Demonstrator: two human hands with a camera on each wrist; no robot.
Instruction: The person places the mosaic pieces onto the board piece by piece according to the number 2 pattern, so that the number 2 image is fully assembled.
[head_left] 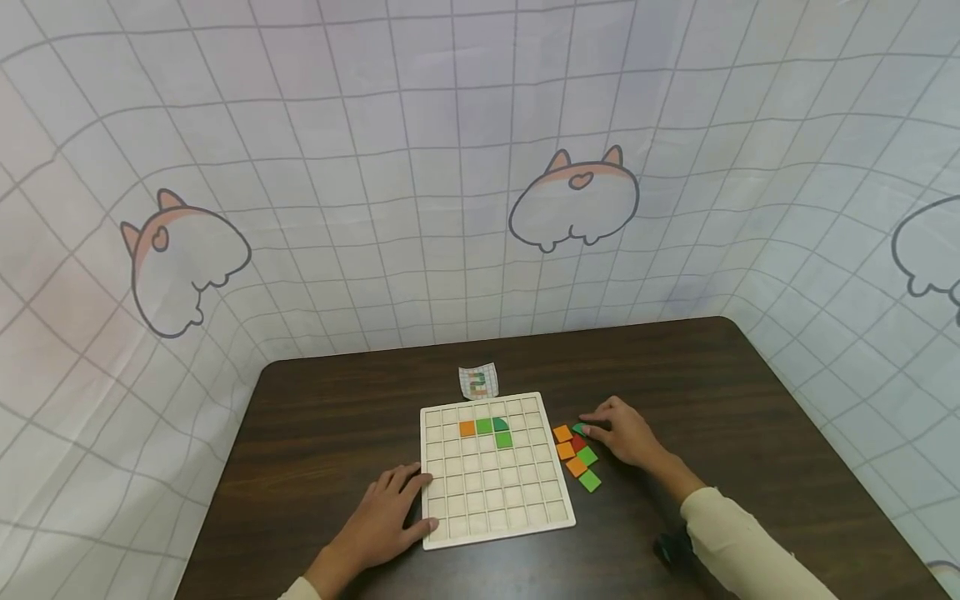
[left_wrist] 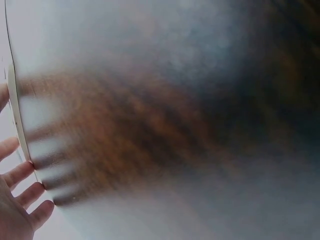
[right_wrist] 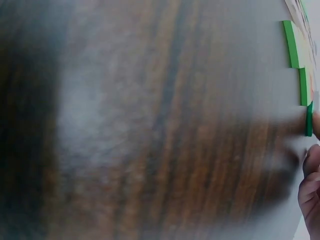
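My left hand [head_left: 386,512] rests at the left edge of a white gridded board [head_left: 510,500], fingers spread and fingertips on the rim. That same hand [left_wrist: 20,212] shows at the lower left of the left wrist view. Beyond the board's right side, my right hand [head_left: 628,435] is at a dark green rounded tile [head_left: 578,428]. Its thumb meets the tile's edge while the index finger extends past the far side, slightly apart. An orange tile [head_left: 468,428], a light green tile [head_left: 483,426], a dark green quarter-round tile [head_left: 501,424] and another light green tile [head_left: 503,439] sit in the board's cells.
Right of the board lie orange tiles [head_left: 565,451], a red tile [head_left: 578,443] and light green tiles [head_left: 590,481]. A small paper with a coloured pattern [head_left: 478,382] lies behind the board. The dark wooden table [head_left: 337,417] meets a white gridded cloth [head_left: 390,208].
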